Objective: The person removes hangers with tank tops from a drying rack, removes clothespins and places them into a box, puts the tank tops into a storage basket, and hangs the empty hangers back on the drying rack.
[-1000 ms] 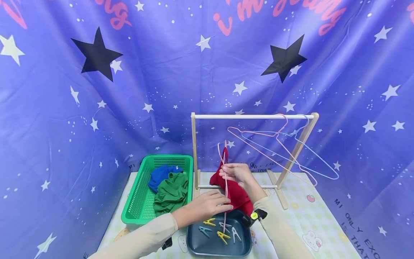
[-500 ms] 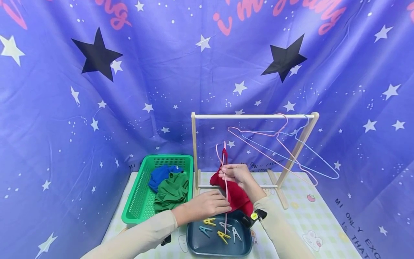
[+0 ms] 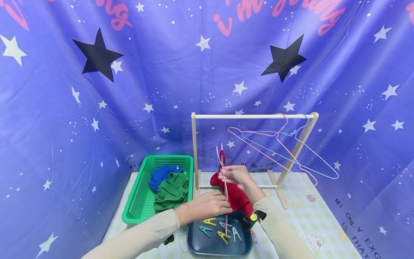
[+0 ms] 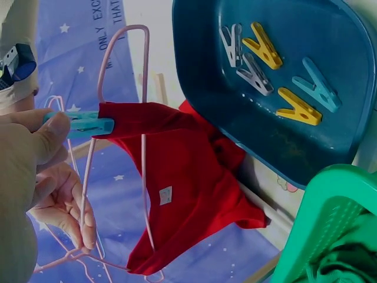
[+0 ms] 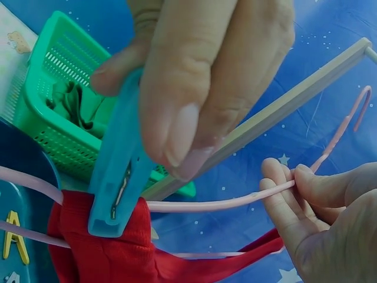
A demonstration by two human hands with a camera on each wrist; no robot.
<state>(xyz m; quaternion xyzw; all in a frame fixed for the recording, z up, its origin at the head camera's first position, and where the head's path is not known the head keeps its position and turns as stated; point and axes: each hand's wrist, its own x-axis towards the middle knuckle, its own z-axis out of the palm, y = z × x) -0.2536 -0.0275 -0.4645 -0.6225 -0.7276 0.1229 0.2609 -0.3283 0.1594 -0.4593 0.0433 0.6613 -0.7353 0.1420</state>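
My left hand (image 3: pixel 207 205) pinches a teal clothespin (image 4: pixel 88 124), whose tip sits over the edge of a red garment (image 4: pixel 177 177) and the wire of a pink hanger (image 5: pixel 206 205). A small white tag shows on the garment, which hangs draped along the hanger. With thumb and fingers my right hand (image 3: pixel 237 176) grips the hanger's wire close to its hook, also seen in the right wrist view. Below both hands stands a dark blue tray (image 3: pixel 200 248) with several yellow, blue and grey clothespins (image 4: pixel 299 107) in it.
A green basket (image 3: pixel 132 212) with blue cloth (image 3: pixel 161 175) and green cloth (image 3: pixel 171 192) stands left. Behind the hands rises a wooden rack (image 3: pixel 252 116); another pink hanger (image 3: pixel 258 148) and a blue hanger (image 3: pixel 318 156) hang at its right end.
The held hanger's hook end has tipped slightly down and left with the red garment. Both hands keep nearly the same places, with the left fingers closing in a little on the clothespin end.
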